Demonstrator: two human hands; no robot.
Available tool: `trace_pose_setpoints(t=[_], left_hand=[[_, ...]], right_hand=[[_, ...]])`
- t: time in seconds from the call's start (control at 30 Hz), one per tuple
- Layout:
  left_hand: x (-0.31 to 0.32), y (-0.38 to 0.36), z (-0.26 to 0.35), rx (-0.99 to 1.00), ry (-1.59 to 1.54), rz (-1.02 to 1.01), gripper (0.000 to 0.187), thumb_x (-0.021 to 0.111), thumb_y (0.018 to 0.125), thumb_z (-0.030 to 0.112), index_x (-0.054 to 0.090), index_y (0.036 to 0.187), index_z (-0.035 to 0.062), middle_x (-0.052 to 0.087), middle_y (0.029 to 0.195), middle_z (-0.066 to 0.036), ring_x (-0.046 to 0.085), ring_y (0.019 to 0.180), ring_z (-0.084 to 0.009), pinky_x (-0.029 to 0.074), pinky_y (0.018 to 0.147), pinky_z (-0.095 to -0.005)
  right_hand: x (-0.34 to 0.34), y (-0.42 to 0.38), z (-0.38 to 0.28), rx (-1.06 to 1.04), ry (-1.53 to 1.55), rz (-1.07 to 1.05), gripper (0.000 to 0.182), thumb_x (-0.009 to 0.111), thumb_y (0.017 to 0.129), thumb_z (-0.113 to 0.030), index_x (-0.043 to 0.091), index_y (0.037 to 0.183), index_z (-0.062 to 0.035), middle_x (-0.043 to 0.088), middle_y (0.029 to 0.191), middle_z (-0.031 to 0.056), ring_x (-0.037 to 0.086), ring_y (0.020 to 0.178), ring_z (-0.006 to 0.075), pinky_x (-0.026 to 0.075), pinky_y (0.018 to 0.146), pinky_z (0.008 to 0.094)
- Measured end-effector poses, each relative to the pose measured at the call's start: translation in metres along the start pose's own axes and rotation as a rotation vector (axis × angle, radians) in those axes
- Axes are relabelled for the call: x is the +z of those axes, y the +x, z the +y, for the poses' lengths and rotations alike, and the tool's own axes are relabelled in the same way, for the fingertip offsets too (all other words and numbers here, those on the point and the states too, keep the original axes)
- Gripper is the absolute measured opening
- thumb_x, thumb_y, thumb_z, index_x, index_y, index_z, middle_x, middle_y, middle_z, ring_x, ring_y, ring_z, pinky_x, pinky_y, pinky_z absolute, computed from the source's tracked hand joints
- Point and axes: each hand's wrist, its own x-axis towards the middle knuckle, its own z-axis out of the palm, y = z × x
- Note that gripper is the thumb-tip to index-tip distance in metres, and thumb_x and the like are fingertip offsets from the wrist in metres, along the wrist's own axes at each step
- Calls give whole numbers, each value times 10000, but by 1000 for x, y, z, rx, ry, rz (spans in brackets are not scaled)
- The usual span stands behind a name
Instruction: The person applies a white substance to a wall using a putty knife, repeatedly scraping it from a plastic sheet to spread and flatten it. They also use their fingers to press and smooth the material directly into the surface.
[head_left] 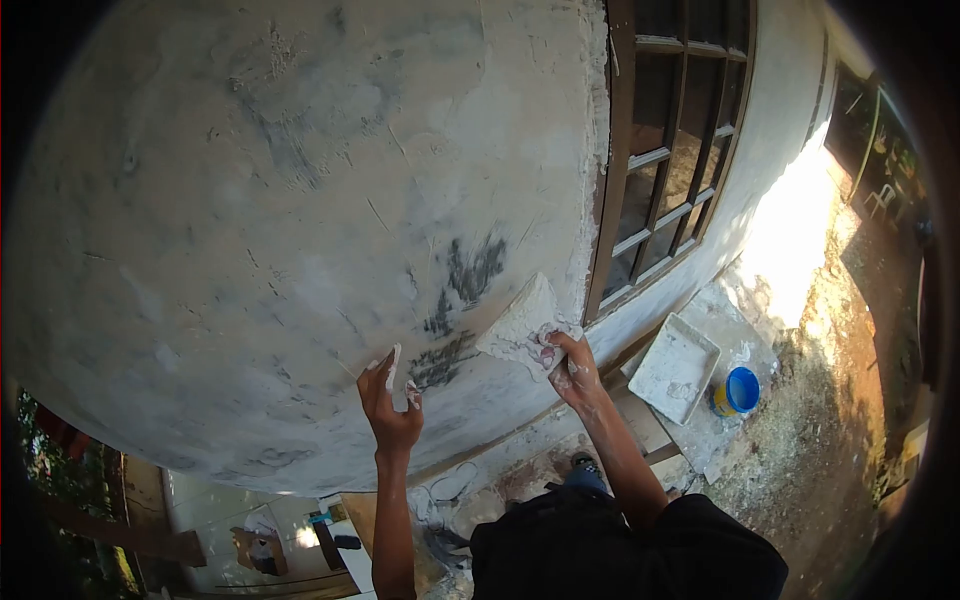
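A rough grey-white plastered wall fills most of the view. My right hand grips a wide putty-covered scraper blade pressed flat against the wall, beside dark patches of bare surface. My left hand is raised near the wall at lower centre and holds a small white-smeared putty knife edge-on between its fingers. Both hands are smeared with white putty.
A brown barred window frame stands right of the scraper. On the ground below lie a white rectangular tray and a blue-lidded yellow tub on a white sheet. Bare sunlit dirt lies at the right.
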Motion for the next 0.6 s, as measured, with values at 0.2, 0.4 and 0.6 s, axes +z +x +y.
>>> trace_pose_setpoints(t=[0.2,0.4,0.6], left_hand=[[33,-4,13,-186,-91,66,428,585,774,22,596,1198,81,641,1049,-109,528,962,-281,414,890,-401],[86,-55,20,-685,-235,-92,176,577,876,72,626,1010,-31,603,849,-169,547,767,-236,407,676,-356],[137,-104,75,-946,-667,43,261,448,951,109,531,1118,-73,611,1049,-166,537,1010,-196,384,909,-323]], right_hand=[[-9,-1,-30,-4,-219,105,349,524,804,40,476,1149,55,600,1011,116,629,845,196,545,758,288],[-53,10,-6,228,-146,138,289,557,854,-29,511,1132,34,600,1034,113,620,917,218,525,811,322],[-62,-4,39,449,-148,155,284,562,875,-45,513,1141,42,596,1108,137,599,1029,240,488,932,350]])
